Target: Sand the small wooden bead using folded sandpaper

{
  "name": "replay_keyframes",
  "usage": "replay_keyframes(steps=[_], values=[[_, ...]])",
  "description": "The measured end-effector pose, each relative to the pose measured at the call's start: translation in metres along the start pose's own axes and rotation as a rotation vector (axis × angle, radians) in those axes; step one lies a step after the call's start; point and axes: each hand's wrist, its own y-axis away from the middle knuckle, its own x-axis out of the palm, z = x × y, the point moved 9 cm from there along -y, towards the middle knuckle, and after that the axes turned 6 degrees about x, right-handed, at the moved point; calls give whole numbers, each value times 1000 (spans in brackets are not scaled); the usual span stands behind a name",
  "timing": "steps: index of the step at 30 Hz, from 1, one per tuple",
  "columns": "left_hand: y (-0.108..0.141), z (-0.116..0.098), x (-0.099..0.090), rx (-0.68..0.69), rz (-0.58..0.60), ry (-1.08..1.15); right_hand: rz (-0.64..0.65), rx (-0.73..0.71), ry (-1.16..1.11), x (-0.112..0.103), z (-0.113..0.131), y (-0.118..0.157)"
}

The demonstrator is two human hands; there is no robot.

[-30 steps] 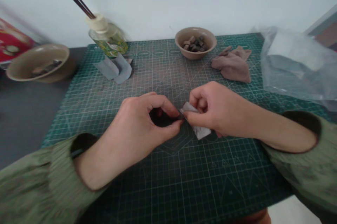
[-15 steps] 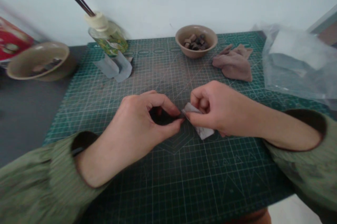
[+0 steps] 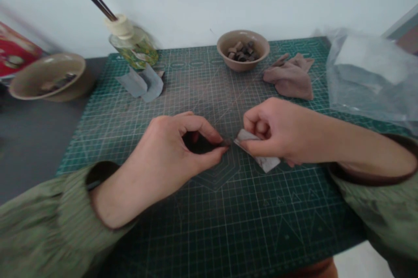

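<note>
Between thumb and forefinger, my left hand [image 3: 176, 152] pinches a small dark piece [image 3: 226, 142], mostly hidden by the fingertips. My right hand [image 3: 274, 132] grips a folded piece of light grey sandpaper [image 3: 266, 162], its thumb pressed on top. A narrow gap separates the sandpaper's near edge from the dark piece. Both hands are low over the green cutting mat [image 3: 215, 208]. Behind them stands a brown bowl [image 3: 240, 65] with several small dark and brown blocks [image 3: 242, 54] in it.
Bent grey sheets [image 3: 148, 84] lie at the back left before a reed diffuser bottle [image 3: 133, 45]. A crumpled mauve cloth [image 3: 290, 80] and a clear plastic bag [image 3: 369, 78] are at the right. Another bowl [image 3: 48, 75] stands left of the mat, near a red package [image 3: 16, 49].
My right hand has moved a little to the right with the sandpaper, away from the dark piece. My left hand is almost in the same place, still pinching.
</note>
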Motion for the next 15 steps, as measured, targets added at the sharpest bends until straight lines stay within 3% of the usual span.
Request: replay_keyframes(steps=[9, 15], values=[[2, -4, -2, 156, 3, 14, -152, 30, -88, -17, -5, 2], [5, -30, -6, 359, -31, 34, -208, 38, -97, -22, -7, 1]])
